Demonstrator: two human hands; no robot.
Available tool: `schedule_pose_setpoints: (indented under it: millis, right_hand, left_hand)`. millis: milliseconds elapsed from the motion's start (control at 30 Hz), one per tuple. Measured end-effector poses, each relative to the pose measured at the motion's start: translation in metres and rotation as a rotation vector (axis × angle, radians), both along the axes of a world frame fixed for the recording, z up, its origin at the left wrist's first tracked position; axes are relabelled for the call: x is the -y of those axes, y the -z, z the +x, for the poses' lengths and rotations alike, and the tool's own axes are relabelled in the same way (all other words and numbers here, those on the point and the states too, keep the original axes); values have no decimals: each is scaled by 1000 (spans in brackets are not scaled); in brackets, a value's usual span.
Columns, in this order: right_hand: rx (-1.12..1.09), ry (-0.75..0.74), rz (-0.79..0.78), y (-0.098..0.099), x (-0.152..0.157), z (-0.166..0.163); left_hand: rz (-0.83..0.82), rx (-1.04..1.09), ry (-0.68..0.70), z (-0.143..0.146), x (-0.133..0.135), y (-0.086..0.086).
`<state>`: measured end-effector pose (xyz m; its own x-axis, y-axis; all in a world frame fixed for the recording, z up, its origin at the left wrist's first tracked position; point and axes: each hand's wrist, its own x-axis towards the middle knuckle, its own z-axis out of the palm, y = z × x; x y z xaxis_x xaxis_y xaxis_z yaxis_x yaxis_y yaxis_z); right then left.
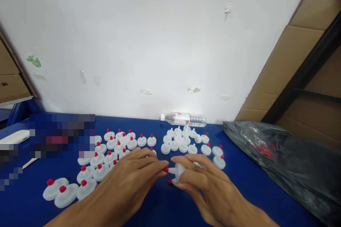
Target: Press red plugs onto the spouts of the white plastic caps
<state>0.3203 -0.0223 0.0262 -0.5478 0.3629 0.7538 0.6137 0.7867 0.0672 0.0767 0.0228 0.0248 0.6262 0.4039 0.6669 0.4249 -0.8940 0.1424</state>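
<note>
My right hand (204, 181) grips a white plastic cap (179, 171) with a short spout, held sideways just above the blue table (255, 188). My left hand (135, 179) pinches a small red tip (166, 170) at the end of that spout. A second red tip (169, 182) shows just below, by my right fingers. Several white caps with red tips (106, 158) lie in rows to the left of my hands. Behind my hands sits a cluster of white caps (179, 140), some with no red tip.
A clear water bottle (183, 119) lies on its side against the white wall. A black plastic bag (287, 163) with red pieces inside fills the table's right side. Cardboard boxes (298, 64) lean at the right. A white object (14, 136) rests at the far left.
</note>
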Motion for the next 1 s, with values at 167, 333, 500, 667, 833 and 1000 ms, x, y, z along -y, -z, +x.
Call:
schedule_pose_setpoints:
  millis: [167, 333, 500, 667, 833, 1000]
  right_hand:
    - [-30, 2, -34, 10, 4, -2]
    - [-16, 13, -8, 12, 7, -4]
    - [23, -1, 27, 7, 2, -3]
    - [-93, 68, 34, -2, -15, 17]
    - [-217, 517, -68, -9, -45, 66]
    - [-165, 698, -217, 3, -70, 113]
  left_hand:
    - [179, -23, -69, 1, 10, 5]
    - [77, 59, -26, 6, 21, -1]
    - [-35, 92, 2, 6, 13, -3]
    - [-250, -28, -99, -14, -18, -19]
    - [-242, -235, -247, -37, -47, -14]
    - [-248, -297, -246, -43, -54, 8]
